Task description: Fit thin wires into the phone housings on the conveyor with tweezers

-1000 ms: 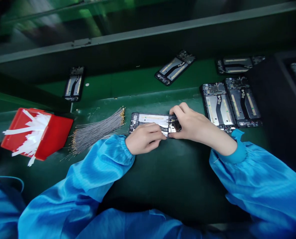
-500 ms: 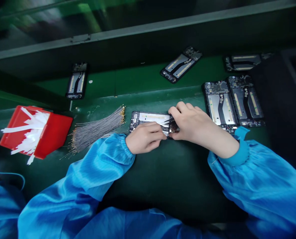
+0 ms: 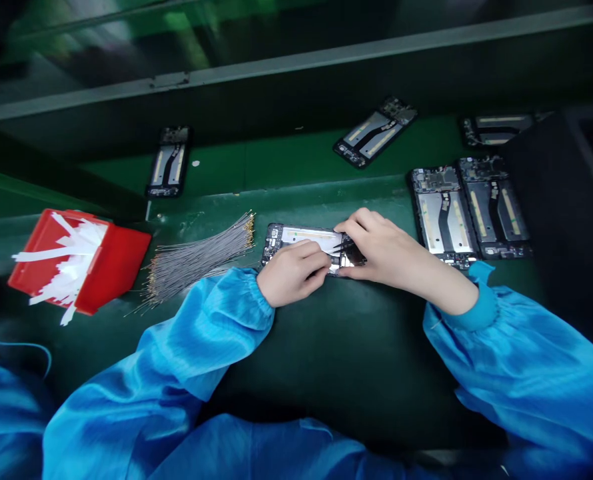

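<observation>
An opened phone frame (image 3: 296, 240) lies sideways on the green mat in front of me, its silver inner plate showing. My left hand (image 3: 292, 272) is curled over its near edge, fingers closed and pressing on it. My right hand (image 3: 384, 245) covers the frame's right end, fingertips pinched on dark tweezers (image 3: 347, 247) whose tips point left onto the board. A bundle of thin grey cables with gold ends (image 3: 196, 260) lies just left of the frame.
A red tray (image 3: 119, 257) holding white strips sits at the left. Two opened phones (image 3: 469, 213) lie side by side at the right, beside a black tray (image 3: 566, 220). More phones (image 3: 169, 171) (image 3: 374, 132) (image 3: 499, 129) rest on the belt behind.
My hands stay on the phone frame with only slight finger shifts. The phones on the belt behind have drifted to the right.
</observation>
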### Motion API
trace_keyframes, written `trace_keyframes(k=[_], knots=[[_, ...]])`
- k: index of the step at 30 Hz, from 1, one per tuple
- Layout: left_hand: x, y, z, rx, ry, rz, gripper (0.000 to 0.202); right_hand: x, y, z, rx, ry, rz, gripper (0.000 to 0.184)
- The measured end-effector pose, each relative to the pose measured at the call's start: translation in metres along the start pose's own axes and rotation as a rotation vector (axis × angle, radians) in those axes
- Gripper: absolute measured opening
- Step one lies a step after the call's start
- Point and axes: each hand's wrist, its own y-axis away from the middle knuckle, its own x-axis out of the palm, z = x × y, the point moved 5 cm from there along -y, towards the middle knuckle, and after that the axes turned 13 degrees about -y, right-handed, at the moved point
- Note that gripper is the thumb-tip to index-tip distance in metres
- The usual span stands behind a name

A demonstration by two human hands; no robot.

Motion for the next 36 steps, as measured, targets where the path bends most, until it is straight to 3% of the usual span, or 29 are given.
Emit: trace_keyframes(k=[9,17,22,26,29,31,33,36], knots=[[-0.001,-0.002,0.001,-0.038,0.018,-0.009,0.015,-0.001,-0.007,0.007,0.027,0.138,0.077,0.041],[0.0,0.0,-0.003,0.115,0.082,0.053,0.015,0.002,-0.011,0.007,0.114,0.025,0.103,0.044],[-0.002,0.0,-0.002,0.13,0.022,0.043,0.018,0.001,-0.011,0.012,0.192,0.038,0.118,0.041],[-0.007,0.006,-0.018,0.172,-0.146,-0.02,0.019,-0.001,-0.013,0.009,0.131,-0.04,0.094,0.044],[-0.001,0.016,-0.044,0.223,-0.277,-0.001,0.018,-0.014,-0.025,-0.012,0.099,-0.06,-0.044,0.042],[0.007,0.018,-0.053,0.131,-0.333,0.089,0.026,-0.031,-0.037,-0.037,0.179,0.032,-0.2,0.035],[0.014,0.015,-0.053,0.033,-0.36,0.162,0.035,-0.047,-0.048,-0.065,0.298,0.16,-0.33,0.033],[0.016,-0.004,-0.037,-0.026,-0.376,0.194,0.039,-0.061,-0.065,-0.1,0.455,0.25,-0.375,0.04]])
